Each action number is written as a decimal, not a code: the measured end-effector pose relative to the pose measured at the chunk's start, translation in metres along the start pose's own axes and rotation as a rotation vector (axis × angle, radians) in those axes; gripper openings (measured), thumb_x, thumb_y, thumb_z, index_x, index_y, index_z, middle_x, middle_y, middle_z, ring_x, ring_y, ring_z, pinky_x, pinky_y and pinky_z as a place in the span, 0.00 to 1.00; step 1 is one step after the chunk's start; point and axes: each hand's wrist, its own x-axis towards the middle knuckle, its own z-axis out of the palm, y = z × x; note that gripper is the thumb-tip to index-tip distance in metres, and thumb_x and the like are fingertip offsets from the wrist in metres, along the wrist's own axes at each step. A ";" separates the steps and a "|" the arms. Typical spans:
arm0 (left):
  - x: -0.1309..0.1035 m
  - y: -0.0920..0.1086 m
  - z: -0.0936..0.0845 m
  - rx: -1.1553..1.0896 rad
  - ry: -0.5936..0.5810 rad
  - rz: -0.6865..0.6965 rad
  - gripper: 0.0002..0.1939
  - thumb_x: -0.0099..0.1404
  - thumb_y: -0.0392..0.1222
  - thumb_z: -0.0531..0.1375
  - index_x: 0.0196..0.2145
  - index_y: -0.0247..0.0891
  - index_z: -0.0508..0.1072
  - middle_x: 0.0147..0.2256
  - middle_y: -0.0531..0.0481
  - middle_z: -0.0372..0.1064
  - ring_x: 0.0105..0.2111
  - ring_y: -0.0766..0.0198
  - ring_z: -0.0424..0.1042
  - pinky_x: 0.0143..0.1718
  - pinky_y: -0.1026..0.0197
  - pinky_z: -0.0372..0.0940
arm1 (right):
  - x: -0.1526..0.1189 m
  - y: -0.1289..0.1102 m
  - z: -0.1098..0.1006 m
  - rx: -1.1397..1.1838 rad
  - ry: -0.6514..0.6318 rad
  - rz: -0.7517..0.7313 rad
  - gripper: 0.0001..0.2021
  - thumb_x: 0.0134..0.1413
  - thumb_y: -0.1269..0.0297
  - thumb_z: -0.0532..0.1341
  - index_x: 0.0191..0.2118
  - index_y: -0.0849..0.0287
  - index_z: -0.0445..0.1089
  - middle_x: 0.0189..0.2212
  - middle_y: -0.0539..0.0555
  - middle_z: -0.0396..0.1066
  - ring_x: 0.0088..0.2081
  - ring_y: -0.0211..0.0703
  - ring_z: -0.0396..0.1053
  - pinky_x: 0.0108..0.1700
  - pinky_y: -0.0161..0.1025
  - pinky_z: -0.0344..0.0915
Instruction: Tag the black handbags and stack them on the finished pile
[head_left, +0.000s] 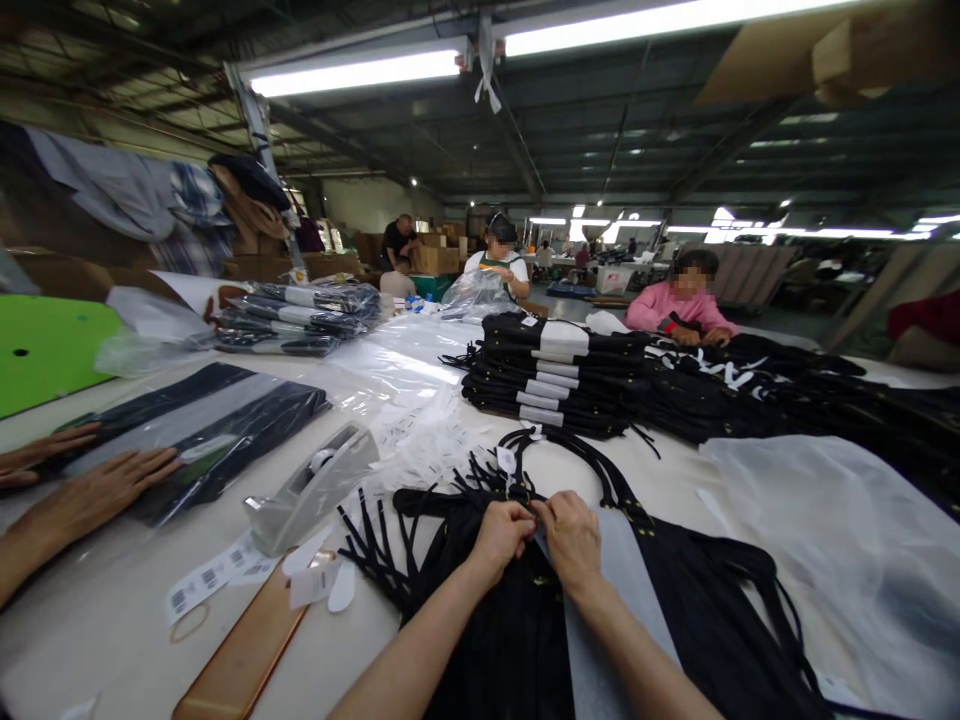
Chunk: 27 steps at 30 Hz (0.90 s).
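My left hand (504,540) and right hand (574,540) meet over the black garment (517,640), each grip closed thumb to finger, pinching at its top just below a white tag (506,460); exactly which small part sits there I cannot tell. The garment lies toward the near edge of the worktop (112,645), a pale sheet (634,565) along it. I judge this step to be fine fingertip work, and the next move calls for a light, steady pinch.

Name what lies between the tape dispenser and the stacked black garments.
The head view shows a loose white heap between the tape dispenser and the garment stack.
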 end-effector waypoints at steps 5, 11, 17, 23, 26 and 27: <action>0.004 -0.009 0.000 0.090 0.083 0.087 0.06 0.50 0.36 0.56 0.22 0.31 0.72 0.13 0.57 0.58 0.11 0.75 0.53 0.14 0.68 0.46 | 0.000 0.001 0.013 0.371 0.034 0.177 0.14 0.52 0.57 0.55 0.20 0.58 0.61 0.23 0.51 0.63 0.29 0.41 0.62 0.34 0.38 0.54; 0.005 -0.014 0.001 0.220 0.160 0.160 0.10 0.51 0.42 0.58 0.26 0.34 0.76 0.26 0.49 0.69 0.18 0.71 0.63 0.18 0.67 0.56 | 0.003 -0.004 0.021 0.684 0.096 0.324 0.14 0.47 0.53 0.57 0.20 0.58 0.64 0.26 0.52 0.64 0.31 0.41 0.63 0.37 0.37 0.57; 0.005 -0.017 0.000 0.220 0.245 0.256 0.11 0.53 0.43 0.58 0.30 0.37 0.77 0.31 0.47 0.71 0.32 0.62 0.70 0.35 0.62 0.64 | 0.006 -0.012 0.020 0.803 0.109 0.444 0.15 0.43 0.53 0.58 0.17 0.59 0.66 0.27 0.53 0.65 0.33 0.41 0.64 0.40 0.36 0.58; 0.009 -0.024 -0.002 0.248 0.183 0.285 0.10 0.53 0.41 0.58 0.30 0.38 0.77 0.28 0.49 0.69 0.31 0.64 0.69 0.35 0.63 0.63 | 0.007 -0.016 0.022 0.837 0.141 0.470 0.15 0.41 0.52 0.60 0.17 0.59 0.68 0.29 0.55 0.66 0.35 0.43 0.65 0.42 0.37 0.59; 0.009 -0.025 -0.002 0.267 0.182 0.276 0.08 0.53 0.40 0.58 0.28 0.37 0.77 0.27 0.50 0.68 0.29 0.64 0.68 0.33 0.63 0.61 | 0.006 -0.018 0.020 0.828 0.105 0.465 0.15 0.43 0.52 0.59 0.19 0.59 0.69 0.27 0.54 0.67 0.33 0.43 0.65 0.40 0.37 0.60; 0.009 -0.024 -0.002 0.265 0.184 0.275 0.08 0.54 0.41 0.58 0.28 0.37 0.77 0.26 0.50 0.67 0.29 0.65 0.67 0.33 0.64 0.61 | 0.005 -0.019 0.018 0.819 0.080 0.456 0.16 0.44 0.52 0.58 0.20 0.60 0.69 0.26 0.54 0.67 0.32 0.42 0.65 0.39 0.38 0.60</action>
